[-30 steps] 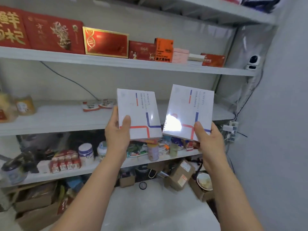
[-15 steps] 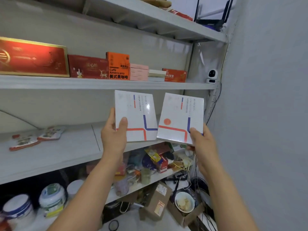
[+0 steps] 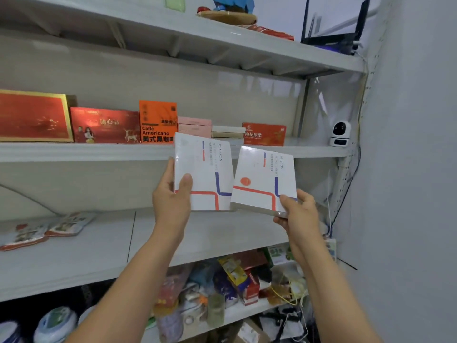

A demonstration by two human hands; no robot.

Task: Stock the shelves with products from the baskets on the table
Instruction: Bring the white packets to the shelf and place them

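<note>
I have a flat white box in each hand, both raised in front of the shelving. My left hand grips the lower left corner of the left white box, thumb across its face and fingers behind. That box stands nearly upright with its print toward me, and from where I look its top edge overlaps the lip of the upper shelf, just below the pink boxes. My right hand pinches the lower right corner of the right white box, which tips back enough to show its grey bottom edge. I think I hold them by the outer corners so the inner edges sit side by side, almost touching, ready to go in as a pair. The baskets and the table are out of my sight. The upper shelf is lined with goods as far as the red carton. Its only bare stretch lies beyond that, before the small white camera and the perforated upright, and it looks tight for two boxes. The middle shelf under my hands has far more room, with only foil pouches at its far left. The orange coffee box stands with space above it, so headroom should not bind.
</note>
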